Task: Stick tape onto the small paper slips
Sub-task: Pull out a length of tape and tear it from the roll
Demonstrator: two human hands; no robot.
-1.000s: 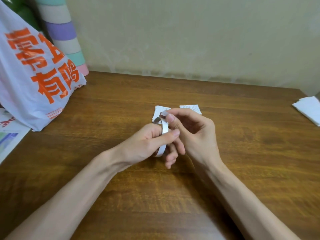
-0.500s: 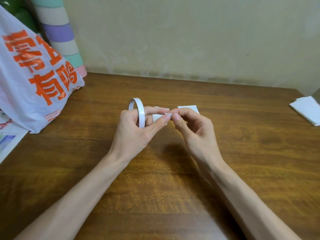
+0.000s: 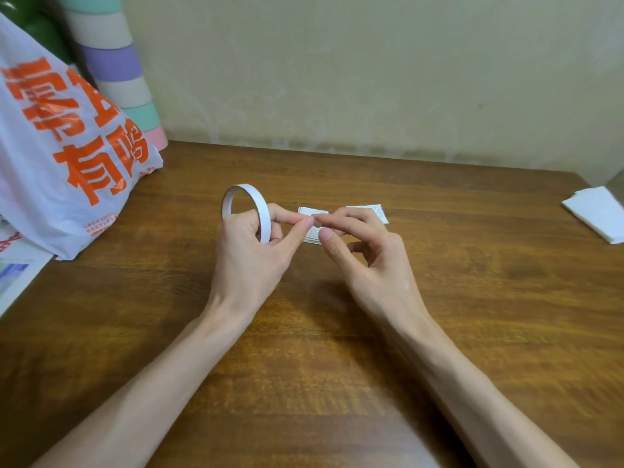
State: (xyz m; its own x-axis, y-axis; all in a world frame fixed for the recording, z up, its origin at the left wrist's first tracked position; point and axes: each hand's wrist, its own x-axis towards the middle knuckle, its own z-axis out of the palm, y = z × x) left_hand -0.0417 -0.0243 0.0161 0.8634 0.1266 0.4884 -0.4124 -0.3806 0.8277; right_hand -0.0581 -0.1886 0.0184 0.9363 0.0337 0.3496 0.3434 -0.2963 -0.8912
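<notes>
The left hand [image 3: 250,255] curls its fingers round the lower part of a thin white tape roll [image 3: 261,211], which stands upright as a ring above the knuckles, while its thumb and forefinger pinch toward the right. The right hand [image 3: 369,261] meets it there, thumb and forefinger pinching the tape end [image 3: 315,223] and the other fingers loosely bent; the strip itself is too small to see clearly. Just under this pinch a small stack of paper slips [image 3: 312,238] lies on the wooden table [image 3: 472,298], with another slip [image 3: 376,211] beside it, partly behind the right hand. Far left stands a white plastic bag [image 3: 50,170] with orange characters, a pastel-striped cylinder [image 3: 114,62] behind it. Folded white paper [image 3: 597,214] lies at the right edge.
</notes>
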